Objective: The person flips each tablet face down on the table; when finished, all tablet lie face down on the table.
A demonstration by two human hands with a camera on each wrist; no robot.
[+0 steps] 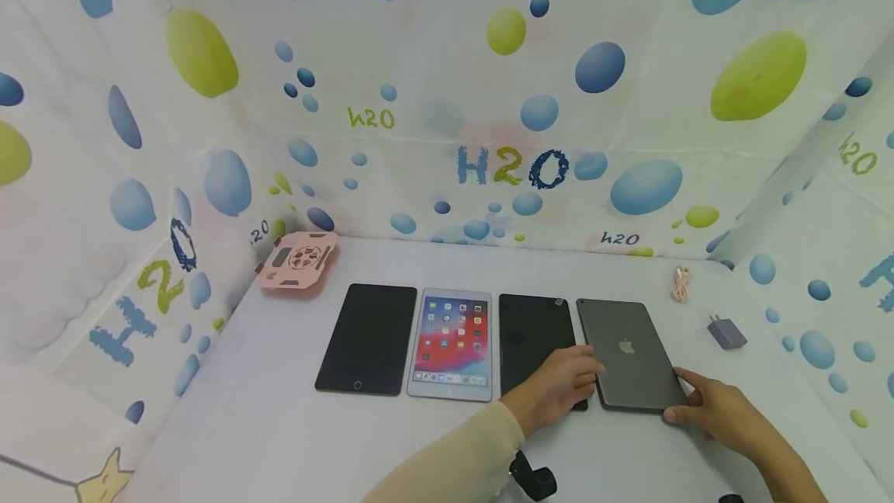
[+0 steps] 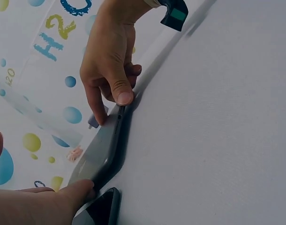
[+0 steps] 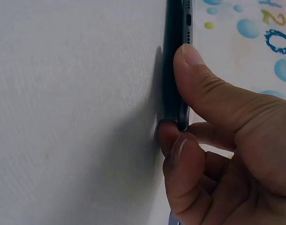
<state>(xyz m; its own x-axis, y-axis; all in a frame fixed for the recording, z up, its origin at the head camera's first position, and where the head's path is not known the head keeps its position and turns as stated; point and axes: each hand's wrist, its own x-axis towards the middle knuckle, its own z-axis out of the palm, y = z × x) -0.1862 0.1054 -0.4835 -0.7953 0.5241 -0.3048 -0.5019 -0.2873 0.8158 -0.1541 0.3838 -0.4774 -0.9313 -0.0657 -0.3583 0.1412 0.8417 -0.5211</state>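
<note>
A grey tablet (image 1: 632, 355) lies back side up, an apple logo on its back. Its lower right corner is held by my right hand (image 1: 726, 414); in the right wrist view the thumb (image 3: 192, 70) lies along the port edge and a finger reaches beneath, with a shadowed gap under the tablet. My left hand (image 1: 559, 386) holds the tablet's left edge, the thumb (image 2: 82, 190) at the near corner in the left wrist view. Partly under that hand is a black-screened tablet (image 1: 534, 332). Left of it are a white tablet (image 1: 452, 344) with a lit home screen and another dark tablet (image 1: 370, 336).
A pink case-like object (image 1: 296, 261) sits at the table's back left. At the right are a coiled light cable (image 1: 680, 284) and a small grey-purple charger block (image 1: 727, 332). A bubble-printed curtain (image 1: 433, 115) encloses the white table (image 1: 279, 433).
</note>
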